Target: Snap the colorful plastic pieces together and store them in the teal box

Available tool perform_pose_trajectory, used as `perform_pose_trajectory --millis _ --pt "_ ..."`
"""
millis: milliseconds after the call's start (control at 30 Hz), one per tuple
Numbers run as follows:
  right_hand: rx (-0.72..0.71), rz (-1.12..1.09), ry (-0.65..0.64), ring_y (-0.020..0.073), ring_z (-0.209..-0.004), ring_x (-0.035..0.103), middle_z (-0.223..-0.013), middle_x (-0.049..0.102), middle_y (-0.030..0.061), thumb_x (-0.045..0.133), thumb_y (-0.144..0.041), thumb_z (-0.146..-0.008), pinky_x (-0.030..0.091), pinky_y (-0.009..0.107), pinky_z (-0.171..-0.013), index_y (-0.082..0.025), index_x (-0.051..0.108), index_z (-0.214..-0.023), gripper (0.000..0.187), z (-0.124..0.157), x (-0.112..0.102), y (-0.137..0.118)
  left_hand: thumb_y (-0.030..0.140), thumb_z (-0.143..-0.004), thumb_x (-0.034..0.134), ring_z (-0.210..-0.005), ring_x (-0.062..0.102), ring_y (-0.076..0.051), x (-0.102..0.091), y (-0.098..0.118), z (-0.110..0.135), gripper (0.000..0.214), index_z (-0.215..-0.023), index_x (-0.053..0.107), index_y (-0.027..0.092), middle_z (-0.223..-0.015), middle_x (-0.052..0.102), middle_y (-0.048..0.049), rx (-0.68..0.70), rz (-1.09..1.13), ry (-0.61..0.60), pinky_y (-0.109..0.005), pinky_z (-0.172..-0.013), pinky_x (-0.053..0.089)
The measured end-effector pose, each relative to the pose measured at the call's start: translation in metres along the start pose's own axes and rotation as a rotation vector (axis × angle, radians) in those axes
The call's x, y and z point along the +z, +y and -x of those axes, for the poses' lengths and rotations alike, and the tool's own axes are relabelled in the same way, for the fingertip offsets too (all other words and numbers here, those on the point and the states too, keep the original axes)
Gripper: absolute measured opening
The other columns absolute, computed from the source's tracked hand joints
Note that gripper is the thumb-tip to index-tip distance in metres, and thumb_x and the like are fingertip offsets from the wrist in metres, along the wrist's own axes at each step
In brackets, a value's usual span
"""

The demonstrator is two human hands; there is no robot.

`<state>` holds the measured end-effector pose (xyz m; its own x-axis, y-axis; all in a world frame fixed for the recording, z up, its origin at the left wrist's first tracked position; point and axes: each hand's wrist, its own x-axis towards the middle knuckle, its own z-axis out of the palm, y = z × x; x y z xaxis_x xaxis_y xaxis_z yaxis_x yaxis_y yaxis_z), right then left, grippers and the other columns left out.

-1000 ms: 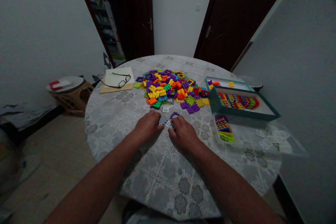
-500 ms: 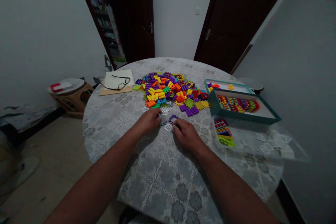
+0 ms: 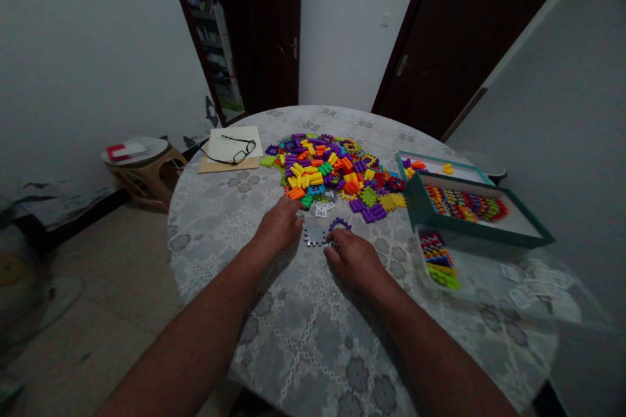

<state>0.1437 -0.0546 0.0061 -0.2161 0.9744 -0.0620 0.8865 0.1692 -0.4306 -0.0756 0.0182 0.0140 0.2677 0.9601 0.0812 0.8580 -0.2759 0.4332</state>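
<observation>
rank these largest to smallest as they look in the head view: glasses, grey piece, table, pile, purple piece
1. Table
2. Pile
3. Glasses
Grey piece and purple piece look smallest, too alike to rank.

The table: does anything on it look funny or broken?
The black glasses look a bit out of place: they lie unfolded on the white paper, left of the heaped plastic pieces. I see nothing broken.

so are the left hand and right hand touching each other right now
Apart: the head view shows a plain gap between the left hand and the right hand, with a toothed piece visible in it.
</observation>
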Motion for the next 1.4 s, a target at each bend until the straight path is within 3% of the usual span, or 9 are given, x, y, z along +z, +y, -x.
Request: perform_pose_trajectory --millis 100,200,333,533,600,800,967,1200,1400 --pt "0.013 -0.004 -0.016 0.0253 -0.112 0.073 -0.124 0.078 0.0100 0.068 -0.025 -0.104 0.047 0.032 -0.091 -0.021 0.073 -0.118 0.015 0.000 -0.001 0.000 0.024 -0.103 0.067 -0.132 0.067 -0.032 -0.014 -0.018 -0.010 0.040 -0.143 0.071 0.019 -0.146 0.066 -0.0180 -0.099 -0.063 -0.008 -0.040 -0.109 0.054" --pt "0.006 -0.032 0.003 0.0256 -0.115 0.072 -0.127 0.077 0.0105 0.067 -0.026 -0.104 0.047 0.032 -0.094 -0.020 0.071 -0.123 0.020 0.003 0.001 0.003 0.026 -0.101 0.070 -0.125 0.070 -0.033 -0.021 -0.030 -0.019 0.043 -0.144 0.071 0.021 -0.144 0.066 -0.0187 -0.142 -0.095 -0.064 -0.040 -0.100 0.055" --pt "0.035 -0.056 0.034 0.0277 -0.119 0.072 -0.133 0.076 0.0128 0.069 -0.029 -0.104 0.047 0.034 -0.100 -0.019 0.068 -0.132 0.030 0.007 0.002 0.006 0.032 -0.099 0.072 -0.120 0.071 -0.033 -0.024 -0.037 -0.029 0.039 -0.137 0.074 0.025 -0.142 0.067 -0.0172 -0.146 -0.134 -0.148 -0.037 -0.092 0.054" --pt "0.083 -0.059 0.014 0.0267 -0.107 0.072 -0.118 0.077 0.0112 0.071 -0.033 -0.102 0.047 0.033 -0.091 -0.021 0.068 -0.118 0.021 0.008 0.002 0.009 0.038 -0.098 0.075 -0.108 0.072 -0.029 -0.026 -0.049 -0.041 0.025 -0.119 0.074 0.023 -0.132 0.071 -0.0136 -0.123 -0.139 -0.229 -0.033 -0.081 0.050" --pt "0.089 -0.078 0.030 0.0270 -0.105 0.071 -0.115 0.076 0.0107 0.072 -0.032 -0.100 0.047 0.034 -0.089 -0.021 0.066 -0.115 0.019 0.008 0.003 0.011 0.036 -0.098 0.074 -0.105 0.072 -0.029 -0.024 -0.054 -0.041 0.019 -0.112 0.074 0.023 -0.126 0.073 -0.0132 -0.094 -0.117 -0.204 -0.033 -0.081 0.050" --pt "0.040 -0.152 0.136 0.0243 -0.100 0.068 -0.112 0.072 0.0062 0.073 -0.030 -0.093 0.048 0.033 -0.087 -0.025 0.062 -0.108 0.020 0.010 0.005 0.012 0.030 -0.093 0.077 -0.108 0.073 -0.031 -0.021 -0.061 -0.035 0.027 -0.118 0.075 0.023 -0.119 0.080 -0.0135 -0.087 0.008 -0.143 -0.036 -0.088 0.052" --pt "0.084 -0.192 0.113 0.0212 -0.081 0.066 -0.091 0.072 0.0008 0.070 -0.032 -0.094 0.044 0.030 -0.074 -0.025 0.063 -0.106 0.015 0.015 0.006 0.010 0.032 -0.095 0.074 -0.107 0.073 -0.031 -0.021 -0.062 -0.030 0.023 -0.116 0.077 0.021 -0.119 0.077 -0.0143 -0.083 0.008 -0.126 -0.036 -0.088 0.053" --pt "-0.013 -0.282 0.289 0.0227 -0.085 0.072 -0.099 0.078 0.0058 0.063 -0.036 -0.101 0.053 0.034 -0.080 -0.024 0.071 -0.111 0.018 0.013 0.015 0.023 0.030 -0.092 0.075 -0.107 0.072 -0.030 -0.022 -0.071 -0.027 0.022 -0.112 0.077 0.021 -0.117 0.075 -0.0128 -0.026 0.009 -0.131 -0.036 -0.093 0.054" --pt "-0.048 -0.244 0.322 0.0263 -0.100 0.076 -0.111 0.080 0.0103 0.059 -0.034 -0.104 0.058 0.038 -0.092 -0.023 0.072 -0.118 0.022 0.010 0.018 0.026 0.028 -0.094 0.070 -0.108 0.072 -0.029 -0.023 -0.071 -0.027 0.019 -0.111 0.072 0.021 -0.121 0.074 -0.0133 -0.024 0.005 -0.164 -0.036 -0.090 0.053"
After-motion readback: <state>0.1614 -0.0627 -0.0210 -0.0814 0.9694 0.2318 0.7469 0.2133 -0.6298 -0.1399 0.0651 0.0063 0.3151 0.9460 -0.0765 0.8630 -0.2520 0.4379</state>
